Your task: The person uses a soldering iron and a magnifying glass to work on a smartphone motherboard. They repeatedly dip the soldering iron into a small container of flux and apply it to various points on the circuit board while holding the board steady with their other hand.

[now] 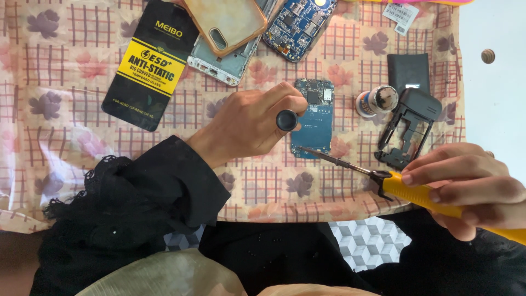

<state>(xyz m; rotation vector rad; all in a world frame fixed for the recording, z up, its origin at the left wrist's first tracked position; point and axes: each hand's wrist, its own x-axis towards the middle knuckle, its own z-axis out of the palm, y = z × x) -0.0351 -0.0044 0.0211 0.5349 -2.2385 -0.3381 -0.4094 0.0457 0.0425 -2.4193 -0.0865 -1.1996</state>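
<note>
My left hand point(249, 123) rests on the patterned cloth point(71, 93) with its fingertips pressing the left edge of a small blue circuit board point(316, 123). A dark round ring sits on one finger. In my right hand point(468, 183) I grip a yellow-handled screwdriver point(416, 192). Its thin metal shaft reaches left and the tip touches the board's lower edge.
A black phone frame point(408, 129) and a dark flat cover point(408, 68) lie right of the board, with a small round tin point(377, 101) between. Farther back lie a black-and-yellow flat packet point(150, 60), a phone body under an orange case point(227, 24) and another circuit board point(298, 24).
</note>
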